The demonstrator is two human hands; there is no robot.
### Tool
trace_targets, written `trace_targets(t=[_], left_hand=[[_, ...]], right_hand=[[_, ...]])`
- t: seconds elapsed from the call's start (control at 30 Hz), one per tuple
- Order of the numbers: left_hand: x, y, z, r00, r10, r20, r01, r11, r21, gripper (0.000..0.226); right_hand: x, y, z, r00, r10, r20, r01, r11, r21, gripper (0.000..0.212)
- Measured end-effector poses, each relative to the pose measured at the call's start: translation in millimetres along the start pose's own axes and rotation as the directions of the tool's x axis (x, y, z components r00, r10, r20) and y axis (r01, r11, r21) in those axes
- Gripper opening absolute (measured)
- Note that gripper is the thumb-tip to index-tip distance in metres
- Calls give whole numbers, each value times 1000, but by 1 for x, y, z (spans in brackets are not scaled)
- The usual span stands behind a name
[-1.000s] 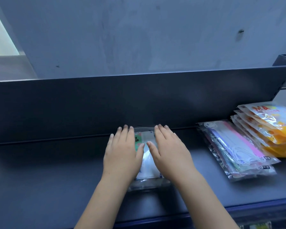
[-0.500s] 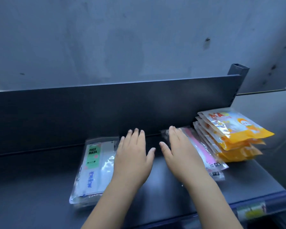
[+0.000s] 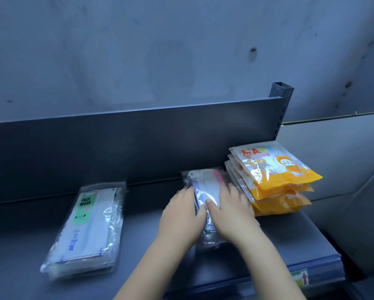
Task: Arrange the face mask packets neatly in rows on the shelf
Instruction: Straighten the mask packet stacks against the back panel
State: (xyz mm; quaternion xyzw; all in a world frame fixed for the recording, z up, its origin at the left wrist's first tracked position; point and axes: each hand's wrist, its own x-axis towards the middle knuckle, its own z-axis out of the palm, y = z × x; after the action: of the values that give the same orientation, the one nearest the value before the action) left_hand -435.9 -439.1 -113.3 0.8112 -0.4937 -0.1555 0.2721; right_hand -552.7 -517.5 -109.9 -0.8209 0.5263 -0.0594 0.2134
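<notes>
Retail shop: dark metal display shelf (image 3: 290, 241) with slotted upright (image 3: 282, 98), front price-label strip (image 3: 300, 282), stacked packaged face mask packets (image 3: 274, 176).

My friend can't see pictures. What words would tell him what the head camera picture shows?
A person's left hand and right hand press on a stack of clear mask packets on a dark shelf. Orange packets are stacked close on its right, and packets with a green FACE MASK label lie apart to the left.
</notes>
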Motion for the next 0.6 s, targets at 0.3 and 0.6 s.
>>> trace_targets(t=[0.3,0.6], left_hand=[[-13,1,-2,966,-232,111,255,811,-526,47],[-17,1,-1,961,-260,94,266,775,-574,45]], right_hand=[[12,6,-3,999,-21,42,15,990,137,48],[14,1,0,998,-11,65,-9,955,298,62]])
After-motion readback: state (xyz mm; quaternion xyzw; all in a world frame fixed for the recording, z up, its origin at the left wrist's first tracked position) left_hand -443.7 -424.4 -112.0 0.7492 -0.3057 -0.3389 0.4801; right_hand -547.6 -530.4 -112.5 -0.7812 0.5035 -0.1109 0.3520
